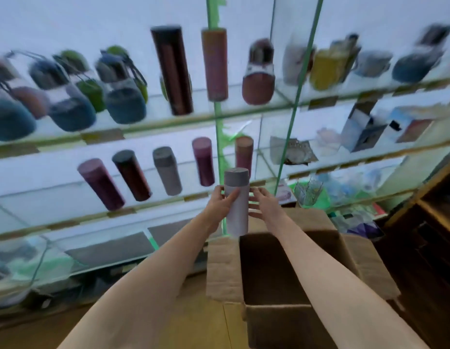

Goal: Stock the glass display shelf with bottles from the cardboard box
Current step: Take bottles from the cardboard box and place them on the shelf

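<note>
The left hand [220,201] wraps the lilac bottle [236,201] from its left side, thumb across the front and fingers curled behind, so it carries the weight. The right hand [263,204] sits at the bottle's right side with its fingers only loosely bent, fingertips touching or nearly touching the body; it looks more like a steadying hand than a gripping one, though blur makes the exact contact hard to judge. Both hold below the grey cap, which leaves the top free and keeps the bottle upright, probably so it can be set down on its base without turning. The bottle is raised above the open box [276,273], whose flaps are folded outward to keep the mouth clear; the inside is dark and I cannot tell whether more bottles remain. Just beyond the hands runs the middle glass shelf [67,219], where a row of five bottles [166,171] stands upright and spaced apart, lids up, presumably for display. The held bottle is level with the right end of that row, near the green post [220,137], so the next open spot likely lies there. The upper shelf [168,123] carries taller flasks and sleeved bottles, already filled. Judging by this, the bottle is out of the box and not yet placed.
</note>
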